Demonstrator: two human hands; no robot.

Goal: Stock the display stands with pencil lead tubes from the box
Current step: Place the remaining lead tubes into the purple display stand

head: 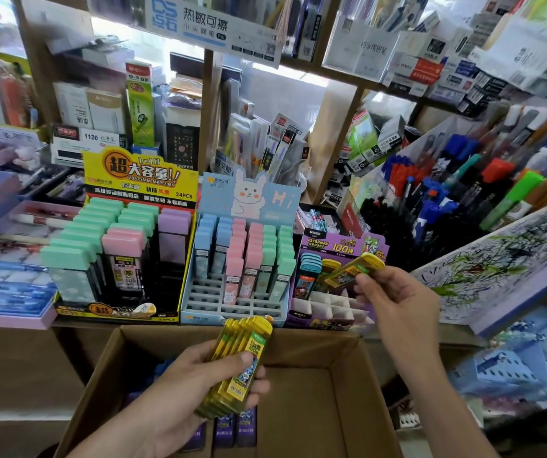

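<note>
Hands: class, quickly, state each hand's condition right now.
Left hand: closed round a stack of yellow tubes.
Right hand: closed, pinching a single yellow tube.

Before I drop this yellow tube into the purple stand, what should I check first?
1. Right hand pinches a single yellow tube: ok.
2. Tube is above the purple stand: ok.
3. Empty cells are free in the stand's front rows: ok.
4. Tube is upright for a cell: not ok, it lies tilted, nearly flat.
5. Left hand grips the spare stack over the box: ok.
6. Tube's label matches this stand: cannot tell, the print is blurred.
</note>
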